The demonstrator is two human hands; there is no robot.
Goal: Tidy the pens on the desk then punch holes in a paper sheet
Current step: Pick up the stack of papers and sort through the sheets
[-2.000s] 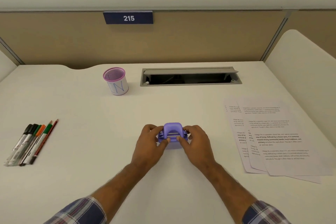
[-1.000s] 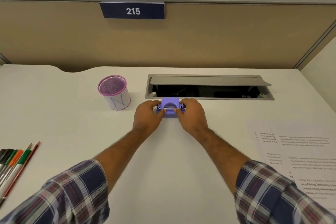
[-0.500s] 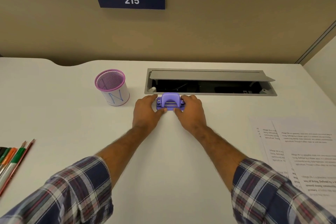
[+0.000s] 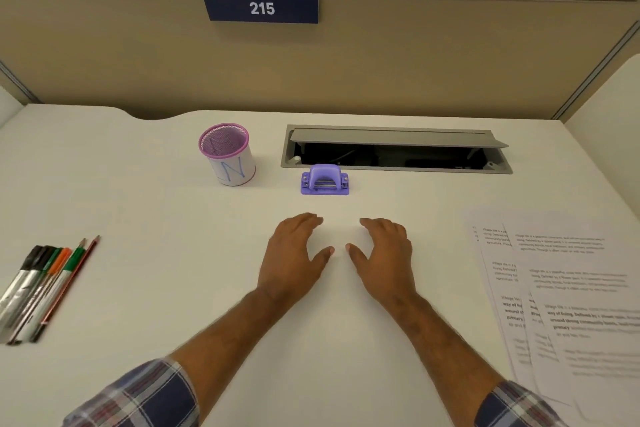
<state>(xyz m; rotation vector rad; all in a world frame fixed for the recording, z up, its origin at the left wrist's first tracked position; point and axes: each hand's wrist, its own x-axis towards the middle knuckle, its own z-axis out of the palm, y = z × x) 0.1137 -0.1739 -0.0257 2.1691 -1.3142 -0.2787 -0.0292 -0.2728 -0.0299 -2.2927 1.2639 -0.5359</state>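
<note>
Pens (image 4: 41, 291) lie left of cup (image 4: 227, 154), not tidied; punch (image 4: 324, 180) unused; both hands (image 4: 294, 253) (image 4: 384, 253) apart, empty.

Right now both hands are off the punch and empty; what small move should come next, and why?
Probably the left hand should reach left for the pens. They lie loose in a row at the desk's left edge, the mesh cup looks empty, and tidying comes first. The hole punch sits parked beside the cup, with the right hand open too.
</note>
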